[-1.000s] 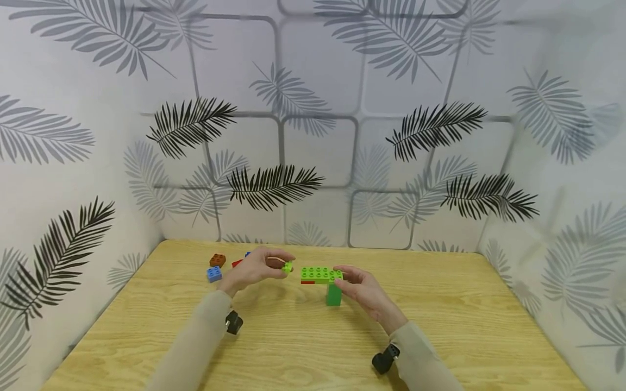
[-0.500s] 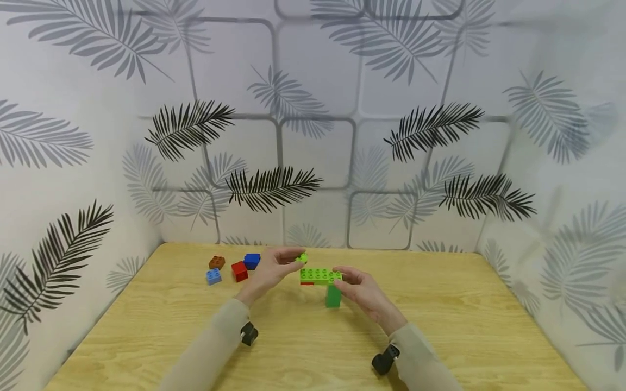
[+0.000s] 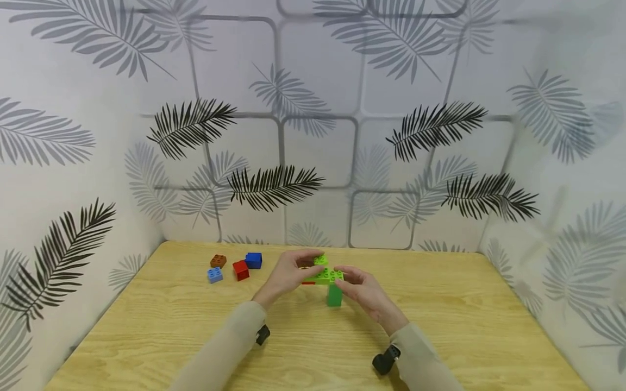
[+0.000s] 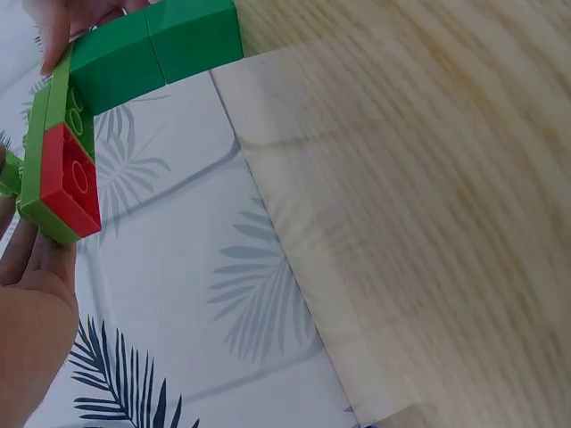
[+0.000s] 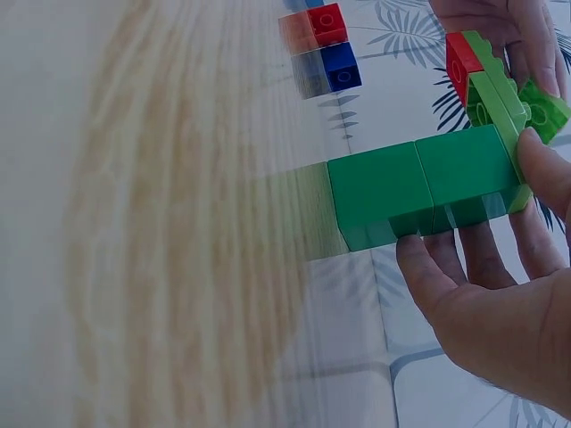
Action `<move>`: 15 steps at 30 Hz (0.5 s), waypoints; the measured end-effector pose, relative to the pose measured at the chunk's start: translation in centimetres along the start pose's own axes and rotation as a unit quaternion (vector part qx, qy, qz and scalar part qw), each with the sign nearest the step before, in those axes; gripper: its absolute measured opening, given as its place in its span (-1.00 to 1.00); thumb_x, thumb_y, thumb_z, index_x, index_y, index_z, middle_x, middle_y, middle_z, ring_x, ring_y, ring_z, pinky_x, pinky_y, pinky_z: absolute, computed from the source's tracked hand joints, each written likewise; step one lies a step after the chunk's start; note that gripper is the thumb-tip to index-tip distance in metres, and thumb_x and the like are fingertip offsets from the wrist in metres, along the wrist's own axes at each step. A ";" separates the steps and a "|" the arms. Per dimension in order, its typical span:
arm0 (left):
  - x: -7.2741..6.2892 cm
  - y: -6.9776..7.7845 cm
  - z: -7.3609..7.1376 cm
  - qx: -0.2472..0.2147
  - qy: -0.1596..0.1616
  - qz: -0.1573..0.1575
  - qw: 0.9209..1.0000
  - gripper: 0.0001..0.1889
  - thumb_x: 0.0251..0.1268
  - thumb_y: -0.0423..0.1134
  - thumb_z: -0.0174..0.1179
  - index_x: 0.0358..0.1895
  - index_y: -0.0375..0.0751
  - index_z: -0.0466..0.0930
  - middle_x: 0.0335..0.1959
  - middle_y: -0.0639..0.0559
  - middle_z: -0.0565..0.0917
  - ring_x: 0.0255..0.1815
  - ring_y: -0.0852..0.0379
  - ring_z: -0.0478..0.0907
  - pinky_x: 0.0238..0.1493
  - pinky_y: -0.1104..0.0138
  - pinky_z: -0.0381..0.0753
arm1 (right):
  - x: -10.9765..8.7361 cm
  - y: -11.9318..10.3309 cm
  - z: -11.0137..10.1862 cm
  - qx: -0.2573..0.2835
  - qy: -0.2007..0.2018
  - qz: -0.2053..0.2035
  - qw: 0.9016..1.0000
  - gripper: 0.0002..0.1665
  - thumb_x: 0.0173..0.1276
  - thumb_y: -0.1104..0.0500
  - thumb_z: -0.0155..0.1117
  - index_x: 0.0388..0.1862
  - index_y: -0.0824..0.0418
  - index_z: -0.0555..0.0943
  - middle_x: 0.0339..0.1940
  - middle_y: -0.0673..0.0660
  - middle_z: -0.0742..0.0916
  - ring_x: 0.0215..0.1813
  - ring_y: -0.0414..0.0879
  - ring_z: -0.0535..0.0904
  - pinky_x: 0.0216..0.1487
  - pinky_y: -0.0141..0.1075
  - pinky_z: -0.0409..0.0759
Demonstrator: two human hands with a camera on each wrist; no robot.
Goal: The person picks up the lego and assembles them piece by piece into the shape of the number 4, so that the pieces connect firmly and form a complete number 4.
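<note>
My left hand [image 3: 288,271] pinches a small lime-green toy building brick [image 3: 320,260] close over a long lime beam of bricks [image 3: 320,281]. In the right wrist view that small brick [image 5: 544,111] looks tilted beside the beam's studs. Two dark green bricks [image 5: 384,196], stacked as a column, carry the beam's right end. Under its far left end sits a red brick [image 4: 70,178], clear of the table. My right hand [image 3: 364,293] grips the build where beam and column meet, thumb on the lime part, fingers along the green bricks.
Loose bricks lie at the back left of the wooden table [image 3: 146,326]: brown [image 3: 218,261], light blue [image 3: 214,275], red [image 3: 241,270] and dark blue [image 3: 254,260]. A leaf-patterned wall [image 3: 318,217] stands behind the table's back edge.
My left hand has moved right with the small lime brick, from left of the beam to over it. The red and dark blue loose bricks are now uncovered. My right hand keeps its place.
</note>
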State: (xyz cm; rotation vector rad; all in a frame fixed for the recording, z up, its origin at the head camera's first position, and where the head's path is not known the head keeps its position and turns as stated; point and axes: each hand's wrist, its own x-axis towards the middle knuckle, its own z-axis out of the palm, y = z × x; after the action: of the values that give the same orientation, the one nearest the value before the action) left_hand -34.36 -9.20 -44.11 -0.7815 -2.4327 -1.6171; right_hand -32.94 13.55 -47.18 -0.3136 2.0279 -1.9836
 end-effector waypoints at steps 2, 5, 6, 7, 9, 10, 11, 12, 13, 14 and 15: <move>0.0 0.1 0.2 0.004 -0.006 -0.002 1.000 -0.60 0.28 -0.17 0.33 0.19 -0.07 0.63 0.07 -0.01 0.70 -0.04 0.10 0.69 -0.03 0.32 0.67 | 0.0 0.1 0.0 -0.002 -0.001 -0.003 1.000 -0.34 0.44 0.14 0.24 0.45 0.28 0.33 0.33 0.32 0.50 0.17 -0.13 0.57 0.33 -0.14 0.47; 0.0 0.1 0.5 0.022 -0.014 -0.002 1.000 -0.60 0.33 -0.19 0.28 0.23 -0.07 0.60 0.11 0.00 0.69 0.03 0.08 0.68 0.01 0.28 0.66 | -0.1 0.1 0.0 -0.010 0.001 -0.006 1.000 -0.35 0.44 0.14 0.24 0.45 0.28 0.34 0.35 0.33 0.50 0.18 -0.12 0.56 0.32 -0.15 0.47; -0.1 0.1 0.6 0.031 -0.017 0.000 0.999 -0.60 0.35 -0.20 0.27 0.24 -0.07 0.59 0.13 0.00 0.68 0.05 0.08 0.67 0.02 0.27 0.66 | -0.1 0.2 -0.1 -0.011 0.002 -0.005 1.000 -0.36 0.44 0.14 0.24 0.44 0.27 0.35 0.35 0.32 0.49 0.18 -0.12 0.56 0.32 -0.15 0.48; -0.1 0.1 0.8 0.042 -0.020 0.003 0.999 -0.60 0.36 -0.20 0.25 0.25 -0.06 0.58 0.13 0.01 0.68 0.06 0.09 0.66 0.03 0.26 0.66 | 0.0 0.2 -0.1 -0.012 0.002 -0.005 1.000 -0.36 0.44 0.15 0.23 0.44 0.27 0.35 0.36 0.32 0.49 0.19 -0.12 0.56 0.33 -0.15 0.47; -0.1 0.3 0.9 0.057 -0.026 0.011 0.998 -0.61 0.38 -0.20 0.23 0.25 -0.08 0.58 0.12 0.01 0.68 0.05 0.11 0.66 0.03 0.24 0.66 | 0.0 0.2 -0.1 -0.011 0.001 -0.004 1.000 -0.37 0.45 0.14 0.23 0.44 0.26 0.35 0.37 0.33 0.48 0.20 -0.11 0.55 0.33 -0.14 0.46; -0.1 0.4 0.9 0.064 -0.029 0.014 0.997 -0.61 0.38 -0.19 0.23 0.25 -0.09 0.58 0.12 0.01 0.68 0.04 0.12 0.66 0.04 0.24 0.65 | 0.0 0.2 -0.1 -0.008 0.001 -0.003 1.000 -0.37 0.45 0.14 0.23 0.44 0.25 0.36 0.37 0.32 0.48 0.20 -0.11 0.55 0.34 -0.14 0.46; 0.0 0.5 1.0 0.068 -0.033 0.018 0.997 -0.61 0.38 -0.19 0.23 0.25 -0.10 0.58 0.12 0.01 0.68 0.03 0.12 0.66 0.03 0.24 0.65 | 0.1 0.2 -0.1 -0.005 0.000 -0.004 1.000 -0.37 0.45 0.14 0.23 0.44 0.26 0.35 0.37 0.33 0.48 0.21 -0.10 0.55 0.35 -0.13 0.45; 0.0 0.6 1.0 0.068 -0.038 0.021 0.997 -0.61 0.39 -0.19 0.22 0.25 -0.13 0.58 0.12 -0.01 0.68 0.02 0.12 0.66 0.03 0.24 0.65 | 0.1 0.1 -0.1 -0.003 0.000 -0.005 1.000 -0.37 0.45 0.14 0.23 0.44 0.27 0.35 0.37 0.33 0.47 0.21 -0.10 0.55 0.35 -0.13 0.45; 0.1 0.7 1.0 0.067 -0.044 0.023 0.997 -0.60 0.39 -0.18 0.22 0.25 -0.15 0.57 0.12 -0.01 0.68 0.02 0.12 0.66 0.03 0.25 0.65 | 0.1 0.1 0.0 0.000 -0.001 -0.006 1.000 -0.37 0.45 0.15 0.23 0.44 0.28 0.35 0.37 0.34 0.47 0.21 -0.09 0.55 0.36 -0.12 0.44; 0.2 0.7 1.0 0.067 -0.048 0.024 0.996 -0.60 0.39 -0.18 0.22 0.24 -0.16 0.58 0.12 -0.02 0.68 0.02 0.12 0.66 0.03 0.26 0.65 | 0.2 0.2 0.0 0.002 -0.001 -0.007 1.000 -0.36 0.45 0.15 0.23 0.44 0.28 0.34 0.37 0.34 0.47 0.22 -0.09 0.55 0.36 -0.12 0.44; 0.2 0.8 1.1 0.069 -0.052 0.024 0.996 -0.60 0.39 -0.17 0.22 0.24 -0.16 0.58 0.13 -0.01 0.67 0.03 0.13 0.65 0.04 0.27 0.64 | 0.2 0.2 0.0 0.003 0.000 -0.007 1.000 -0.36 0.44 0.15 0.24 0.44 0.29 0.34 0.37 0.34 0.48 0.22 -0.08 0.55 0.36 -0.12 0.44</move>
State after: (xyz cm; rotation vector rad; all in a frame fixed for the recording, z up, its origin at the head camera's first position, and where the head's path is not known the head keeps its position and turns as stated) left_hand -33.98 -7.94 -43.79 -0.9145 -2.5425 -1.4065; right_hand -33.11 13.48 -47.35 -0.3275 2.0244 -1.9982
